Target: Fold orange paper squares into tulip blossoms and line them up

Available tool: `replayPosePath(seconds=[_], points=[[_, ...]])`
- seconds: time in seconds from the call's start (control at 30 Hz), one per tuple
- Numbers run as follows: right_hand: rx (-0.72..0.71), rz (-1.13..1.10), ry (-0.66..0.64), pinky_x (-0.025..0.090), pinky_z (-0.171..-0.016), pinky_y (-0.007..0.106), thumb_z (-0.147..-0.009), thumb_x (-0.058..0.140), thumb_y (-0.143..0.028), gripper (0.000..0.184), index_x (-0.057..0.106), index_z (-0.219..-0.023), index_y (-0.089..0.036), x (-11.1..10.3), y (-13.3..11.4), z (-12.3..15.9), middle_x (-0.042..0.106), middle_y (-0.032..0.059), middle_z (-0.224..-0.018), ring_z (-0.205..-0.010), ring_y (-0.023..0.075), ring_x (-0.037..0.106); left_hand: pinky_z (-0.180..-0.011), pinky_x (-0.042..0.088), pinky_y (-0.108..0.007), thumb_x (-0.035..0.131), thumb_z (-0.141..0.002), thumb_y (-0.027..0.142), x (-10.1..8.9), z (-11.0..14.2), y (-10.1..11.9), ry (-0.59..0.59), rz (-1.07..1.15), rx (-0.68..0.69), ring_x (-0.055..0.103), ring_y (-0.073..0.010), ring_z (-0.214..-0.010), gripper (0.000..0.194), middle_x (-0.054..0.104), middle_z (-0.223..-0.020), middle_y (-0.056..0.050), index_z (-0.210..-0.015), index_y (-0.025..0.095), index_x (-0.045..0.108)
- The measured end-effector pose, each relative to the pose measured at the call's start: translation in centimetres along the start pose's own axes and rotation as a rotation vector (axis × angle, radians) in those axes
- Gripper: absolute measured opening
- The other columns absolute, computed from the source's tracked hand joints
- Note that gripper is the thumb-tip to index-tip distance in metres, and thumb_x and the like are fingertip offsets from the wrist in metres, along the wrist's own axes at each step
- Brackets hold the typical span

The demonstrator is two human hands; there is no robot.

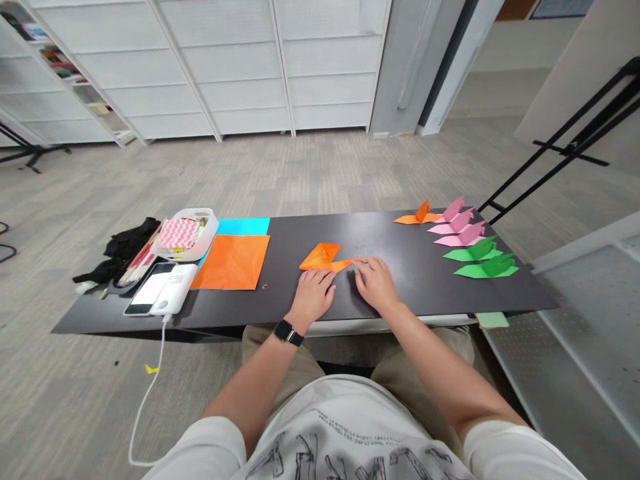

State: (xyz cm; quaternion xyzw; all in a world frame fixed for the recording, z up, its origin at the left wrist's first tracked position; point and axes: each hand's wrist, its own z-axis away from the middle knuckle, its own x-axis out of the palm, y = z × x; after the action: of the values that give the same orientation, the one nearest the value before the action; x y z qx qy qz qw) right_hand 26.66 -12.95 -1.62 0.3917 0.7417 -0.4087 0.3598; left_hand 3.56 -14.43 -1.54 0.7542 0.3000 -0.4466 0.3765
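Note:
A partly folded piece of orange origami paper (321, 255) lies on the dark table in front of me, with a narrow point reaching right. My left hand (314, 293), with a watch on the wrist, rests flat on its near edge, fingers stretched out. At the narrow tip, my right hand (374, 283) pinches or presses the paper between thumb and forefinger. To the left lies a flat orange paper sheet (234, 262) over a blue sheet (245, 227). At the right end stand finished folded cranes: one orange crane (421, 213), several pink cranes (457, 223) and green cranes (485, 260).
On the table's left sit a white basket (203, 243) with a pink patterned packet, a phone (150, 288), a white power bank (174, 289) with a cable, and a black cloth (131, 241). A black metal stand (565, 150) rises beyond the right end.

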Motion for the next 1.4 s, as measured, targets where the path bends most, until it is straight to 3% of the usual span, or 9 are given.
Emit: replayPosePath(seconds=[0.1, 0.27, 0.53, 0.7, 0.97, 1.23, 1.3, 1.4], points=[[-0.109, -0.070, -0.068, 0.049, -0.105, 0.045, -0.102, 0.052, -0.018, 0.037, 0.075, -0.131, -0.024, 1.1, -1.5, 0.2, 0.072, 0.0110, -0.124, -0.117, 0.0285, 0.060, -0.115, 0.043, -0.048, 0.058, -0.104, 0.030, -0.2, 0.1, 0.1, -0.033, 0.045, 0.047, 0.059, -0.0281, -0.128, 0.040, 0.067, -0.144, -0.009, -0.143, 0.023, 0.061], [-0.133, -0.028, -0.161, 0.048, -0.101, 0.046, -0.100, 0.054, -0.017, 0.039, 0.076, -0.131, -0.025, 2.0, -2.3, 0.2, 0.073, 0.0114, -0.117, -0.113, 0.0299, 0.060, -0.111, 0.043, -0.050, 0.057, -0.105, 0.032, -0.4, 0.1, 0.3, -0.034, -0.003, 0.037, 0.058, -0.0299, -0.127, 0.035, 0.070, -0.141, -0.010, -0.138, 0.022, 0.064], [-0.148, 0.014, -0.158, 0.048, -0.099, 0.045, -0.101, 0.054, -0.021, 0.036, 0.078, -0.129, -0.025, 2.2, -2.0, 0.2, 0.073, 0.0115, -0.116, -0.111, 0.0304, 0.060, -0.097, 0.045, -0.050, 0.054, -0.106, 0.029, -0.4, 0.8, 0.1, -0.007, -0.083, -0.096, 0.060, -0.0295, -0.115, 0.033, 0.075, -0.135, -0.008, -0.137, 0.022, 0.065], [-0.147, 0.013, -0.154, 0.047, -0.100, 0.045, -0.100, 0.056, -0.022, 0.036, 0.078, -0.128, -0.026, 2.5, -1.8, 0.2, 0.073, 0.0110, -0.117, -0.112, 0.0300, 0.060, -0.096, 0.044, -0.049, 0.053, -0.107, 0.029, -1.4, 1.3, -1.3, -0.033, -0.103, -0.129, 0.059, -0.0293, -0.114, 0.032, 0.073, -0.140, -0.006, -0.136, 0.024, 0.066], [-0.153, 0.020, -0.144, 0.047, -0.099, 0.045, -0.101, 0.055, -0.022, 0.037, 0.076, -0.132, -0.026, 2.3, -1.9, 0.3, 0.073, 0.0114, -0.116, -0.112, 0.0302, 0.059, -0.097, 0.043, -0.046, 0.052, -0.107, 0.031, -3.7, 2.1, -4.7, -0.132, -0.123, -0.061, 0.058, -0.0273, -0.116, 0.033, 0.069, -0.147, -0.003, -0.138, 0.029, 0.065], [-0.147, 0.017, -0.171, 0.046, -0.102, 0.045, -0.102, 0.057, -0.028, 0.034, 0.077, -0.130, -0.027, 2.1, -2.1, 0.3, 0.070, 0.0118, -0.121, -0.115, 0.0293, 0.058, -0.098, 0.046, -0.050, 0.049, -0.107, 0.032, -3.8, 3.2, -5.9, -0.082, -0.131, -0.110, 0.057, -0.0288, -0.114, 0.036, 0.070, -0.146, -0.005, -0.137, 0.027, 0.068], [-0.135, 0.020, -0.170, 0.044, -0.109, 0.049, -0.102, 0.058, -0.029, 0.034, 0.077, -0.130, -0.029, 2.0, -2.1, 0.4, 0.070, 0.0113, -0.123, -0.116, 0.0294, 0.059, -0.098, 0.047, -0.049, 0.049, -0.107, 0.031, -3.7, 3.3, -5.9, -0.075, -0.121, -0.108, 0.058, -0.0285, -0.113, 0.036, 0.070, -0.145, -0.006, -0.137, 0.027, 0.068], [-0.088, 0.038, -0.130, 0.029, -0.122, 0.067, -0.102, 0.059, -0.031, 0.033, 0.077, -0.129, -0.035, 2.1, -2.1, 0.4, 0.071, 0.0091, -0.130, -0.120, 0.0313, 0.058, -0.098, 0.047, -0.049, 0.051, -0.106, 0.031, -3.9, 3.1, -5.6, -0.077, -0.107, -0.080, 0.059, -0.0282, -0.112, 0.034, 0.070, -0.144, -0.006, -0.134, 0.028, 0.070]])
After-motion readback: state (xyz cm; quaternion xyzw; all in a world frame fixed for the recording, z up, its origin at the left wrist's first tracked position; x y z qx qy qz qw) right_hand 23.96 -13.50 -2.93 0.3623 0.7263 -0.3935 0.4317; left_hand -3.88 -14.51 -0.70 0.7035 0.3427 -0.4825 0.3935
